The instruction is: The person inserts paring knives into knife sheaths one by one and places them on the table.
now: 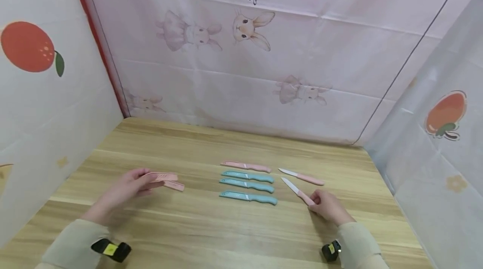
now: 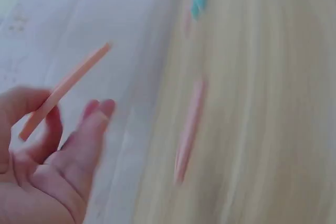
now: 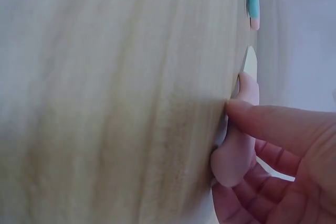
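Note:
My left hand (image 1: 133,185) pinches a pink knife sheath (image 2: 73,81) above the table, on the left. A second pink sheath (image 2: 190,132) lies on the wood close by. On the right, my right hand (image 1: 327,205) pinches the pink handle of a bare paring knife (image 3: 239,148); its white blade (image 1: 289,184) points toward the far left. Just beyond it lies another bare pink knife (image 1: 310,178). Mid-table, a sheathed pink knife (image 1: 246,166) and three sheathed teal knives (image 1: 247,176) lie in a row, one below another, handles to the right.
The wooden table (image 1: 211,239) meets a pink curtain with rabbit prints (image 1: 226,92) at its back edge. White printed sheets (image 1: 45,105) hang along the left and right sides. A black wrist camera (image 1: 113,250) sits at each cuff.

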`<state>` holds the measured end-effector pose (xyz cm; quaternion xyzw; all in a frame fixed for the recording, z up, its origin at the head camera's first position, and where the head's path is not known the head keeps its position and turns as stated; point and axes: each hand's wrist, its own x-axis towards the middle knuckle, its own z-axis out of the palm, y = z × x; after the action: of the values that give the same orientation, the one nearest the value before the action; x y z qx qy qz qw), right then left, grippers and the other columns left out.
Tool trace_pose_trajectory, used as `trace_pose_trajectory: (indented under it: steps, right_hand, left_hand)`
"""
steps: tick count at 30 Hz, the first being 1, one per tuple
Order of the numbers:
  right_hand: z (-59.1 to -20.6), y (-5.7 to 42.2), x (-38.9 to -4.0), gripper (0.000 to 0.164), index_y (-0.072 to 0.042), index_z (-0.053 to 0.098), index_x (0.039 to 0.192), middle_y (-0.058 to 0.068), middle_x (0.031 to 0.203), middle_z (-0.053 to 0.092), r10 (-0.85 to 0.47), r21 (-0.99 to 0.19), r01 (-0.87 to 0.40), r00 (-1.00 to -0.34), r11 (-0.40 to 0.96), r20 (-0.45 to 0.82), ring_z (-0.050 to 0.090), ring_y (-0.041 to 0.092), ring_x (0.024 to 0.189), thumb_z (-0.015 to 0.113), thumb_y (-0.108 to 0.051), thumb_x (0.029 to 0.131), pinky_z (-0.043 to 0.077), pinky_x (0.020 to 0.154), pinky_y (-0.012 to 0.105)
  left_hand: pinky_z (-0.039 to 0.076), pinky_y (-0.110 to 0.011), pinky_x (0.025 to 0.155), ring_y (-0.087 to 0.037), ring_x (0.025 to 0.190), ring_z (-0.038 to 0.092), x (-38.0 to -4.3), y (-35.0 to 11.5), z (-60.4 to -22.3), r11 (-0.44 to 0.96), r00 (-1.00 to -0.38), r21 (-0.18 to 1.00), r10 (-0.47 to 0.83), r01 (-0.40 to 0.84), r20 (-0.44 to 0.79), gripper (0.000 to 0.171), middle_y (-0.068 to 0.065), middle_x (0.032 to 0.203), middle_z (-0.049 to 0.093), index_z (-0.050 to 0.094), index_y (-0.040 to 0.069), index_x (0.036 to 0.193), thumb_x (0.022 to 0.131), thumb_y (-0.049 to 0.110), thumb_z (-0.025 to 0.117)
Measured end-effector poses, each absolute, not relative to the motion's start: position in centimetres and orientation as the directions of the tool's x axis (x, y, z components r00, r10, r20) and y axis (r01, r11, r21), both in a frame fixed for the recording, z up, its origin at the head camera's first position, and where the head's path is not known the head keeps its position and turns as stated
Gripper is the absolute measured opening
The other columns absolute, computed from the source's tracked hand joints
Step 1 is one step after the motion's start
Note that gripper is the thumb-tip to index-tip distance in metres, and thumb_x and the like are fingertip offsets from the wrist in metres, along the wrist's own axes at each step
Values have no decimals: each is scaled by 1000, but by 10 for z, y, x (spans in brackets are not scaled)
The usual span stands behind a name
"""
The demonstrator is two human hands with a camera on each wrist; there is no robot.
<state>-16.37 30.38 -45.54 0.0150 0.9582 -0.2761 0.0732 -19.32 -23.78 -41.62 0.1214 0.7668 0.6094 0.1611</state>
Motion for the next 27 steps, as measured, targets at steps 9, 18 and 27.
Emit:
trace_pose_trajectory:
  steps: [9, 18, 27]
  right_hand:
    - [-458, 312, -161, 18, -1, 60, 94, 2, 80, 60, 8, -630, 118, -985, 768, -175, 53, 15, 71, 70, -9, 81, 46, 61, 28]
    - [-450, 314, -154, 38, 7, 57, 103, 4, 85, 60, 172, -864, 171, -980, 474, -100, 55, 9, 75, 59, -30, 92, 50, 70, 24]
    - [-433, 257, -149, 19, -2, 41, 102, -3, 87, 70, 370, -961, -140, -928, -237, 44, 66, 7, 79, 45, -20, 99, 53, 73, 18]
  left_hand:
    - [54, -27, 77, -14, 92, 66, -196, -151, -422, -224, -963, 968, 266, -116, -54, 22, -4, 97, 68, 47, -5, 109, 98, 14, 49]
    - [54, -24, 74, -16, 91, 66, -183, -67, -428, -381, -962, 890, 200, -250, -184, 17, -6, 98, 63, 43, 1, 111, 98, 12, 46]
    - [52, -15, 64, -14, 86, 67, -176, -27, -428, -505, -974, 835, 174, -217, -148, 28, -11, 96, 68, 48, -9, 119, 99, 10, 43]
